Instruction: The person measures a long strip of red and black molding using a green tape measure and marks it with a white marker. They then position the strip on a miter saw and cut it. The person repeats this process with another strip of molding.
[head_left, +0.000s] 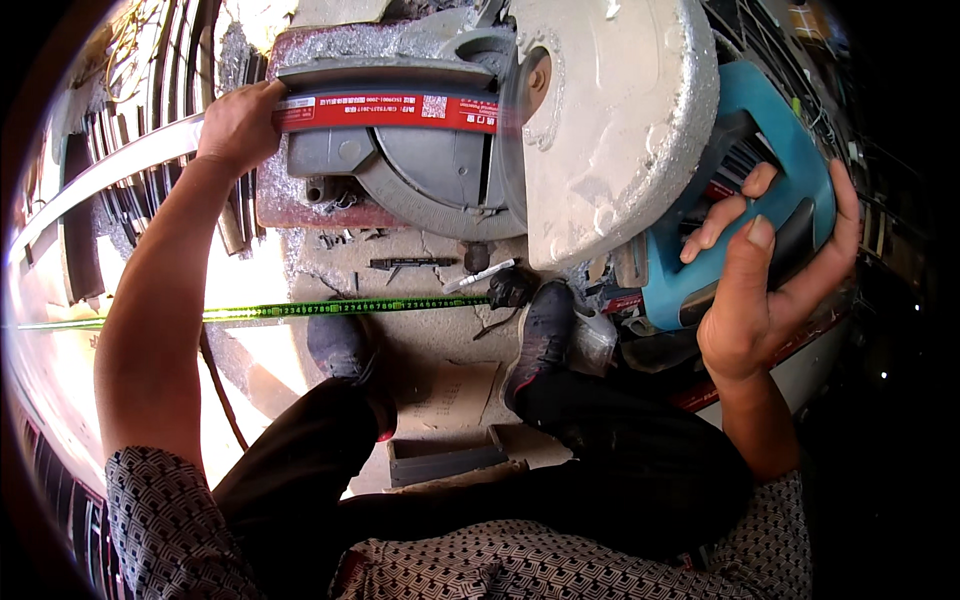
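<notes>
My left hand (240, 128) is closed round a long metal profile (160, 150) with red printed film (385, 113) along its right part. The profile lies across the grey base (430, 165) of a mitre saw, along its fence (390, 78), and reaches out past my hand to the left. Its right end meets the saw blade (514, 150), where the pale blade guard (620, 130) hides what lies behind. My right hand (745, 325) grips the saw's blue handle (800, 115), with fingers showing through the handle's opening.
A green tape measure (380, 306) stretches across the floor near my shoes (540, 335). A black marker-like piece (412, 263) and a white stick (480, 276) lie below the saw. Several dark profiles (125, 190) are stacked at left. A grey channel piece (445, 460) sits between my legs.
</notes>
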